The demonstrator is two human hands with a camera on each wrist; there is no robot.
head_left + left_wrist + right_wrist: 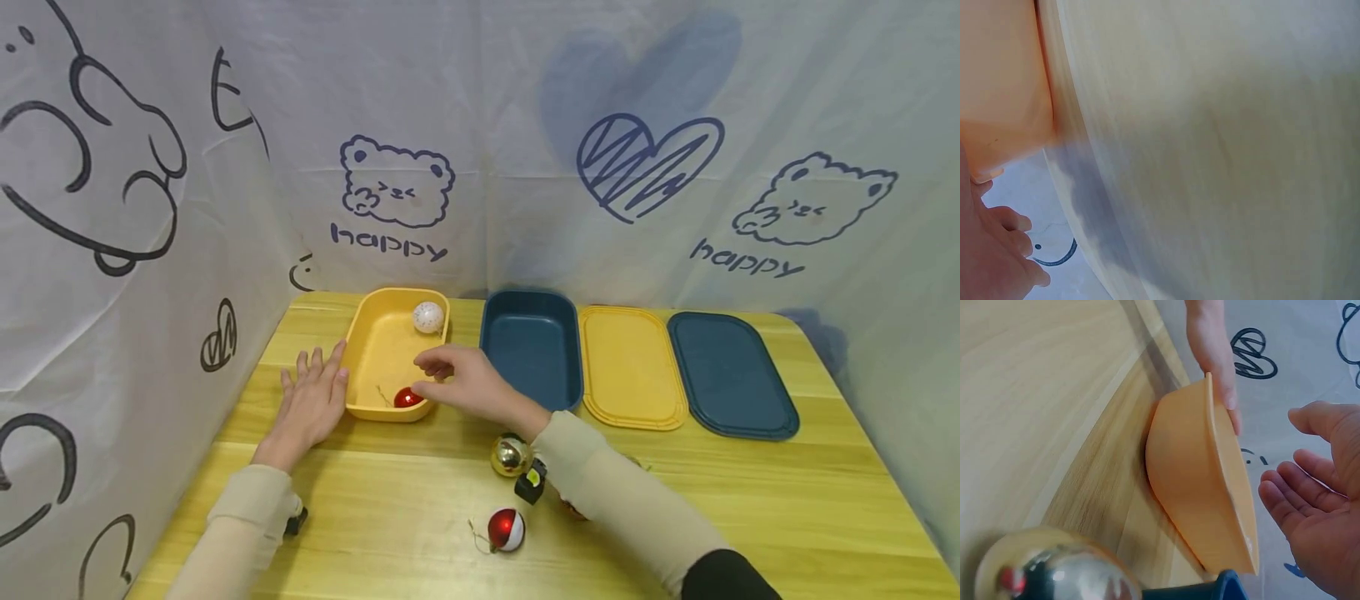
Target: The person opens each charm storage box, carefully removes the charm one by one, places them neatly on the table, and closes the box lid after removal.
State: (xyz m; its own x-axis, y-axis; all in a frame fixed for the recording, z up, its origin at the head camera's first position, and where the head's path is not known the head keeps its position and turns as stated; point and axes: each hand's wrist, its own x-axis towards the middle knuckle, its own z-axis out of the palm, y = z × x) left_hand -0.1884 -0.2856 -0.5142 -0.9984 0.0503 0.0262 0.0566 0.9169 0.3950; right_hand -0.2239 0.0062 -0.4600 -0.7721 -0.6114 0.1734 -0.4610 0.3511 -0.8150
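A pale printed cloth (517, 242) is hung behind and beside a yellowish wood-grained surface (397, 508). Along the far side of this surface are set, left to right, a shallow yellow box (381, 358), a matching dark blue box (531, 333), a yellow lid (633, 367) and a dark blue lid (733, 377), both lids lying flat. The yellow box is touched along its left side by the left hand (309, 402), its fingers straight and spread, clamped on nothing. The right hand (474, 379) is held over the box's right edge, its fingers slightly bent and apart from the thumb, with nothing between them. The box could be slid or tipped if it were pressed too hard from the left, and the loose balls could be set rolling if they were brushed by the right sleeve (600, 467), which is very near the gold one. That gold ball (511, 455) is shiny, lying on the surface; nearer, a ball half red, half white (506, 530) is seen with a thin loop. Inside the yellow box, a speckled white ball (428, 317) lies at the far right corner, and a glossy red ball (407, 398) with a fine thread lies at the near right.
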